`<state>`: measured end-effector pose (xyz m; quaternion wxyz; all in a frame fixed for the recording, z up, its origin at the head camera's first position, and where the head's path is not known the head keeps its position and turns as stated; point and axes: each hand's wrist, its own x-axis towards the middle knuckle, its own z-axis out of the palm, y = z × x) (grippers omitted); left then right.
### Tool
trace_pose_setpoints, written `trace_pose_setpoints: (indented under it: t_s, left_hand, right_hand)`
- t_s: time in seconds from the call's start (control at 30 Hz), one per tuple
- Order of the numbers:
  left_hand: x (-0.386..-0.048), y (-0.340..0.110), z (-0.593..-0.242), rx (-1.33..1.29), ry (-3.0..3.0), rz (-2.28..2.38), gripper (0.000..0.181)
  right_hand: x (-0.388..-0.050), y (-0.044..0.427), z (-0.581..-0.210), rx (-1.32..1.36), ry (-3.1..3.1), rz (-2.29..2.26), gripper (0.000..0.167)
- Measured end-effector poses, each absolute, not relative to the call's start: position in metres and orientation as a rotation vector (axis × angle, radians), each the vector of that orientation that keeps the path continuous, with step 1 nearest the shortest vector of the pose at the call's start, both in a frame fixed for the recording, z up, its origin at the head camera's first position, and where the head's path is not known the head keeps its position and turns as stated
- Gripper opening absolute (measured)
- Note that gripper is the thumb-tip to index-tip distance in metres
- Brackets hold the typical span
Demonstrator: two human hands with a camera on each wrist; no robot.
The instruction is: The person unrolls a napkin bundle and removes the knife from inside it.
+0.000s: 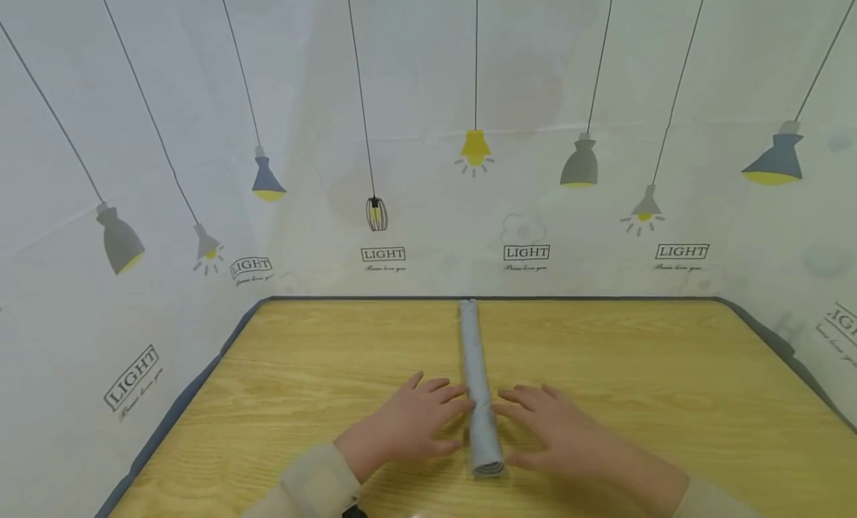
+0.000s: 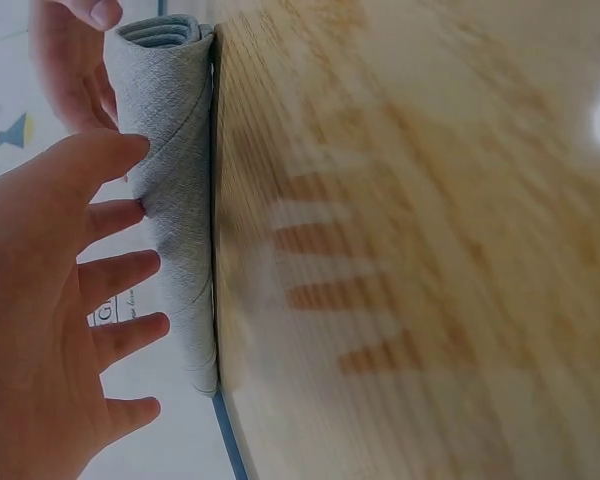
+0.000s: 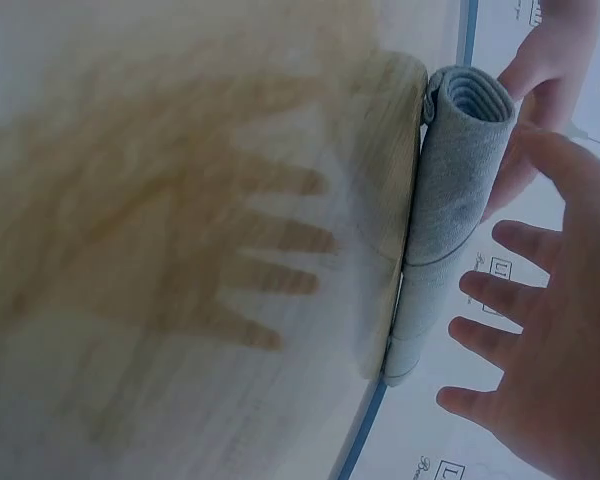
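A rolled grey-blue cloth (image 1: 477, 376) lies lengthwise on the wooden table, its spiral end toward the person. On its left side is the left hand (image 1: 418, 421), fingers spread and relaxed, fingertips at or very near the roll. The right hand (image 1: 565, 432) is on the other side, fingers likewise extended toward the roll. In the left wrist view, the left hand (image 2: 65, 290) has its thumb and index fingertips close against the cloth (image 2: 175, 180); contact is unclear. In the right wrist view, the right hand (image 3: 555, 320) is beside the roll (image 3: 450, 190) without gripping it.
The wooden table (image 1: 321, 347) has a dark blue edge along its back and sides. Behind it hangs a pale backdrop (image 1: 415, 131) printed with lamps and the word LIGHT. The hands are reflected in the glossy tabletop in both wrist views.
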<state>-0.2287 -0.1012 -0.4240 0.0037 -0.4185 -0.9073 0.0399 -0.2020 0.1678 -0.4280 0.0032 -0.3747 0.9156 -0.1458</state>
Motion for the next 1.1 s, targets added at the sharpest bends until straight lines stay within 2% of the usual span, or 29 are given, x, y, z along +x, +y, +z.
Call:
trace_pose_setpoints:
  t_s: [0.83,1.1]
  left_hand:
    - [-0.238,-0.069,-0.43,-1.341,-2.687,0.106,0.044]
    - [-0.238,-0.062,-0.432,-1.362,-2.714,0.123,0.05]
  right_hand:
    - [-0.194,0.179,-0.433,-1.119,2.889,-0.385,0.062]
    - [-0.192,0.182,-0.436,-1.119,2.941,-0.366,0.062]
